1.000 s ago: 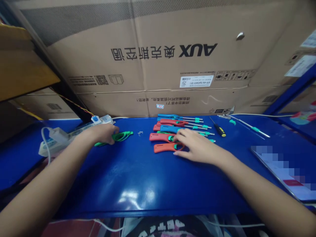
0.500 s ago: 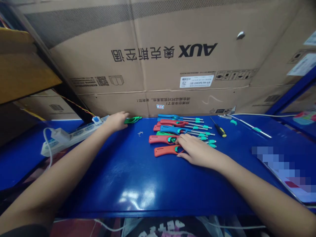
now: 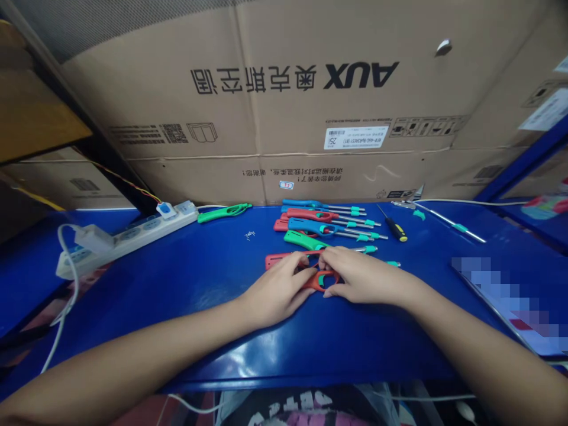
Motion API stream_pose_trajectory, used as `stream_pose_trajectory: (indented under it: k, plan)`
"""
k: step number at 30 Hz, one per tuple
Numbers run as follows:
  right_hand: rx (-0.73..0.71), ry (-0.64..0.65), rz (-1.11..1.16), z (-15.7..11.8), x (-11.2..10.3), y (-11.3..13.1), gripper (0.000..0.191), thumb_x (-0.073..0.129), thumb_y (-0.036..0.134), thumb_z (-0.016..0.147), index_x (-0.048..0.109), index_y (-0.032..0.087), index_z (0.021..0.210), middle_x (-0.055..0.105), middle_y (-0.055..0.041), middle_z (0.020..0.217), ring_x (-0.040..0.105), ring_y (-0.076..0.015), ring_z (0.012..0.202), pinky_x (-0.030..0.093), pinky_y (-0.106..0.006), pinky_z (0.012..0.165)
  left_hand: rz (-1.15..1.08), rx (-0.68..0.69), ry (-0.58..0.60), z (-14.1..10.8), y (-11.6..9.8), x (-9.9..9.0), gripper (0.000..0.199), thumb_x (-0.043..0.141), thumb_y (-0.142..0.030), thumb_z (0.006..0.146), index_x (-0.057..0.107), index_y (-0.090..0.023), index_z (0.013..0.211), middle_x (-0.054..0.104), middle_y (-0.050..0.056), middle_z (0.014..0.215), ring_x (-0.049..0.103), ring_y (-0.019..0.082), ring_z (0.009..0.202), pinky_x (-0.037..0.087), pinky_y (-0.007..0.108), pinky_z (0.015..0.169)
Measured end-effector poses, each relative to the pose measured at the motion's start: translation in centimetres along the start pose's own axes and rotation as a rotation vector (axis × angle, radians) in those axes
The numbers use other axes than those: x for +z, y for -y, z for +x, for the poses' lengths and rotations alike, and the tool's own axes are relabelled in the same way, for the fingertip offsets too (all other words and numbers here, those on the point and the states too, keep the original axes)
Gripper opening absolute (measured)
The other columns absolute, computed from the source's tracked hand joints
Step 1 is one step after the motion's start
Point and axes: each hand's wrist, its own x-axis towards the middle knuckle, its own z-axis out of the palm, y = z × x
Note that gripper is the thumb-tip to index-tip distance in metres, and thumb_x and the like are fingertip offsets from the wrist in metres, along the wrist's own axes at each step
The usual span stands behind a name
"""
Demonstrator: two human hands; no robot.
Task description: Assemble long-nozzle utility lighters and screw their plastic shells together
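Note:
My left hand (image 3: 279, 290) is closed over the handle of an orange gas lighter (image 3: 316, 281). With fingers and thumb bent around the trigger ring, my right hand (image 3: 355, 275) grips the same lighter and covers most of its metal tube. A red lighter (image 3: 276, 260) lies just behind, partly under my fingertips. Beyond it rests a green lighter (image 3: 302, 239), then a blue lighter (image 3: 310, 226) and several more red and blue ones, their tubes with teal clips pointing right. Farther left, a green lighter body (image 3: 219, 213) lies near the power strip.
A white power strip (image 3: 133, 234) with plugs runs along the left. A black-and-yellow screwdriver (image 3: 393, 225) and a loose metal tube (image 3: 461, 229) lie at the right. Small pale pins (image 3: 250, 235) sit mid-table. A cardboard box (image 3: 266, 118) stands behind; a pixelated tablet-like object (image 3: 506, 313) lies right.
My left hand has left the green lighter body at the back left and come to the orange lighter. The orange and red lighters have shifted slightly toward me.

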Motion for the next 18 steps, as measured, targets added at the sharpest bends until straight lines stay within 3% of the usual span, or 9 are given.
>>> stream_pose_trajectory:
  k: [13, 18]
  plan:
    - [-0.043, 0.011, 0.053, -0.2, 0.2, -0.3, 0.031, 0.071, 0.037, 0.085, 0.052, 0.019, 0.101, 0.064, -0.0106, 0.105, 0.061, -0.0267, 0.093, 0.047, -0.037, 0.079, -0.104, -0.004, -0.037, -0.1, 0.7, 0.4, 0.032, 0.054, -0.03, 0.101, 0.054, -0.019, 0.131, 0.06, 0.013, 0.122, 0.059, 0.027, 0.113, 0.052, 0.044, 0.098]
    - [-0.039, 0.023, 0.219, -0.4, -0.5, -1.7, 0.039, 0.074, 0.038, 0.082, 0.053, 0.02, 0.111, 0.065, -0.0069, 0.109, 0.062, -0.023, 0.093, 0.047, -0.032, 0.076, -0.139, -0.026, -0.072, -0.2, 0.8, 0.6, 0.031, 0.052, -0.033, 0.102, 0.053, -0.02, 0.13, 0.061, 0.013, 0.123, 0.06, 0.027, 0.116, 0.053, 0.045, 0.099]
